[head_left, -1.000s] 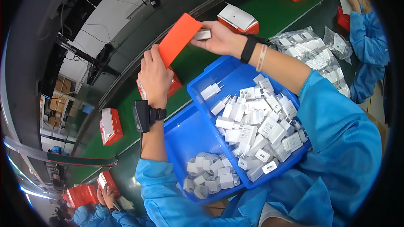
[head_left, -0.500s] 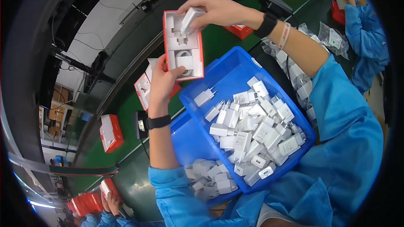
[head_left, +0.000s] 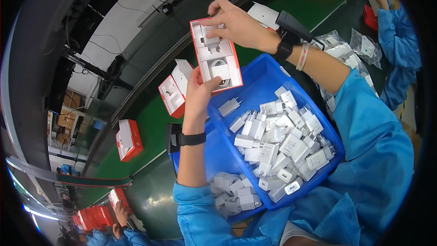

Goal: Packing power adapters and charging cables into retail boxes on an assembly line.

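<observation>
My left hand (head_left: 199, 93) grips the lower left side of an open red and white box (head_left: 232, 54), with the thumb over its inner edge. A coiled white cable (head_left: 220, 69) with a white wrap lies in the box's lower compartment. At the upper compartment, my right hand (head_left: 241, 26) has its fingers closed about a white charger plug (head_left: 210, 41), which sits down in the white insert. My fingers partly cover that plug. Below the box stands a blue bin (head_left: 265, 64) heaped with white charger plugs (head_left: 268, 155).
A second blue bin (head_left: 195, 155) holds several wrapped white cables (head_left: 234, 191). More red boxes (head_left: 173, 95) stand on the green conveyor belt (head_left: 150, 127). Bagged chargers (head_left: 341, 50) lie to the right. Co-workers in blue sleeves (head_left: 393, 41) work at right and lower left.
The charger plug went from tilted above the box down into its upper compartment. Both hands and the box shifted slightly right in view, as did the surroundings.
</observation>
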Tool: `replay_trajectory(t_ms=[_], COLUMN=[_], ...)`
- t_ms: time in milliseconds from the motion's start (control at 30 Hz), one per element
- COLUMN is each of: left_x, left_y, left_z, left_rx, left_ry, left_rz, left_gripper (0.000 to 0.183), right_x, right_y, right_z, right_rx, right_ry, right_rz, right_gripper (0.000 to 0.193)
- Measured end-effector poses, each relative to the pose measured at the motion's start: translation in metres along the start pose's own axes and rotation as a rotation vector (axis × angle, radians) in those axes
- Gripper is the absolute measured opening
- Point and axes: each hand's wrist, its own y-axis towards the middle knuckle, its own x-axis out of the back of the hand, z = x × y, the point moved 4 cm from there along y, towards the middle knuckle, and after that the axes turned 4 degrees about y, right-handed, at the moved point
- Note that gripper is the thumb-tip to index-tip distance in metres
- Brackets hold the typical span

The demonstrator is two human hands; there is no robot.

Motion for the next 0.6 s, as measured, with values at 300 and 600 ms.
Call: replay_trajectory(t_ms=[300, 600], left_x=[-0.017, -0.046], left_y=[0.002, 0.032], left_z=[-0.002, -0.011], left_rx=[0.045, -0.302], left_ry=[-0.199, 0.177], left_rz=[-0.025, -0.059], left_gripper=[0.045, 0.076], right_x=[-0.016, -0.016], right_y=[-0.018, -0.025], right_z=[-0.044, -0.029], right_rx=[-0.33, -0.723], right_ry=[-0.068, 0.174], right_rz=[-0.277, 0.292], right_gripper=[0.054, 0.101])
